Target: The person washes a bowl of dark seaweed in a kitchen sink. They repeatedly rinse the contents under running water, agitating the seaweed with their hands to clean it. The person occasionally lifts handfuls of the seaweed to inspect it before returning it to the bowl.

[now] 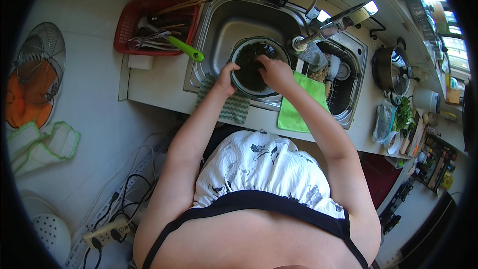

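A round bowl with a dark green rim stands at the front part of the left sink basin, near its front edge. Dark liquid with dark green bits fills much of it. My left hand grips the bowl's left side, thumb over the rim. Over the bowl's right side reaches my right hand, its fingertips at the dark contents; whether they pinch anything is hidden. Below the bowl a green-and-white patterned cloth hangs over the counter edge. A bright green cloth lies under my right forearm.
Left of the sink is a red plastic basket of utensils, a green handle jutting out. The faucet rises by the right basin, which holds a black drain basket. A lidded pot and leafy greens are farther right.
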Motion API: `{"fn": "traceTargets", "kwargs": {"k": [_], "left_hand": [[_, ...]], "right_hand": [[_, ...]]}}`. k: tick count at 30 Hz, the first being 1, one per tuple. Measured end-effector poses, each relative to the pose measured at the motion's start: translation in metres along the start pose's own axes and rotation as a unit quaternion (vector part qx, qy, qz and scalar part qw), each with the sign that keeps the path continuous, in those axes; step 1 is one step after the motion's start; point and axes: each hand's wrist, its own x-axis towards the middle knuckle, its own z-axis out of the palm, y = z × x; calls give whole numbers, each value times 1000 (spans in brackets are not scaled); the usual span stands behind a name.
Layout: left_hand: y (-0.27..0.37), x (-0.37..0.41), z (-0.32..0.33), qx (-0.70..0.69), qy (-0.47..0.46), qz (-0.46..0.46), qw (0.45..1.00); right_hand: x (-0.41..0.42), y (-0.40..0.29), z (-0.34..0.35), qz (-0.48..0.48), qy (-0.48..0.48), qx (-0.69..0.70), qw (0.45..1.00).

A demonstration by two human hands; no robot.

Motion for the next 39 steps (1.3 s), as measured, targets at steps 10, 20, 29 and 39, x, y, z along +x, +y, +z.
{"fn": "traceTargets", "kwargs": {"k": [10, 20, 29, 39], "left_hand": [[2, 2, 4, -1, -5, 1, 1000], [-3, 3, 5, -4, -2, -2, 1000], [-3, 8, 0, 15, -28, 15, 999], [-2, -6, 9, 11, -1, 12, 1000]], "right_hand": [[-13, 26, 17, -190, 53, -144, 970], [-2, 13, 15, -84, -11, -136, 987], [-6, -5, 10, -186, 41, -163, 968], [7, -2, 13, -93, -7, -174, 980]]}}
